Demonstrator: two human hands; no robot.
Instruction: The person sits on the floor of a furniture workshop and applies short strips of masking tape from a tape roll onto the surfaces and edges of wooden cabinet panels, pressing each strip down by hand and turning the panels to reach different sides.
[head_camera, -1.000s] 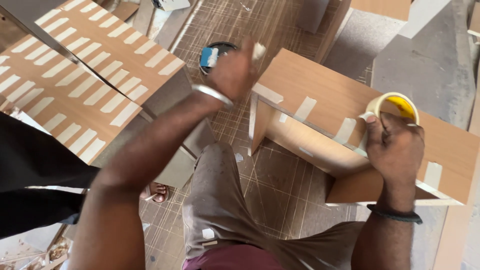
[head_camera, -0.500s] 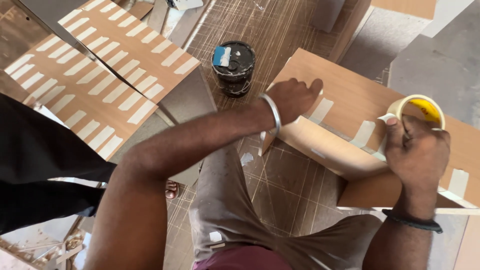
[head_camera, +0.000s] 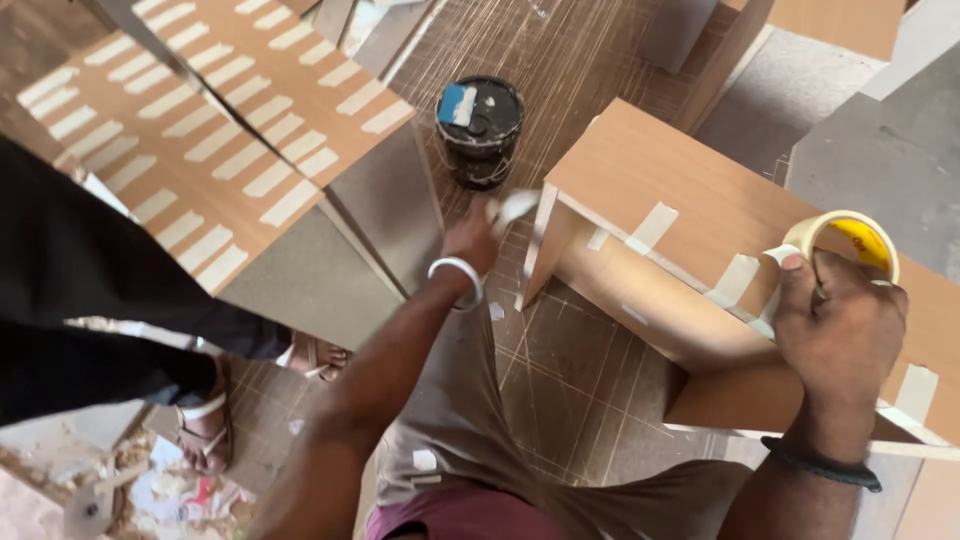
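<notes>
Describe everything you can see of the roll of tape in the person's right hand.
The roll of tape is a ring of pale cream masking tape with a yellow inner core showing through its hole. It stands tilted on edge on top of the brown board box, near the box's right end. The right hand wraps it from below, thumb on its left rim. A loose end runs from the roll down to the box's edge beside the other tape strips. Its lower part is hidden by the fingers.
</notes>
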